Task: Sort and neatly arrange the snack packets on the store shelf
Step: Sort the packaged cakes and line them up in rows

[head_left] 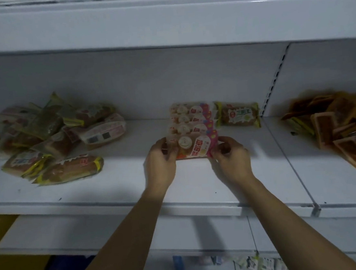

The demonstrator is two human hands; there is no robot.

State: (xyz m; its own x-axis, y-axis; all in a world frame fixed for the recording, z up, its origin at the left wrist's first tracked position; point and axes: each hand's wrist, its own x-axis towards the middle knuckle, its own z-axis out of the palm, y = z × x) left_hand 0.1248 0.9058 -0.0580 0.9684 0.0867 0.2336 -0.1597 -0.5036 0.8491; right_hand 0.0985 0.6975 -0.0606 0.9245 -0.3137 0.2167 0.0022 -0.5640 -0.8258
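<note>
A row of several pink snack packets (pixel 190 123) lies overlapped front to back in the middle of the white shelf (pixel 134 181). The front pink packet (pixel 192 147) is pinched at its left end by my left hand (pixel 160 157) and at its right end by my right hand (pixel 231 155). One yellow-edged bread packet (pixel 238 115) lies flat just right of the row, near the back. A loose heap of mixed yellow-edged and pink packets (pixel 49 140) sprawls at the shelf's left.
A jumbled pile of orange-brown flat packets (pixel 342 126) covers the neighbouring shelf section on the right, past a slotted upright (pixel 275 78). An upper shelf (pixel 164 23) overhangs. Lower shelves below hold a few small packets (pixel 259 264).
</note>
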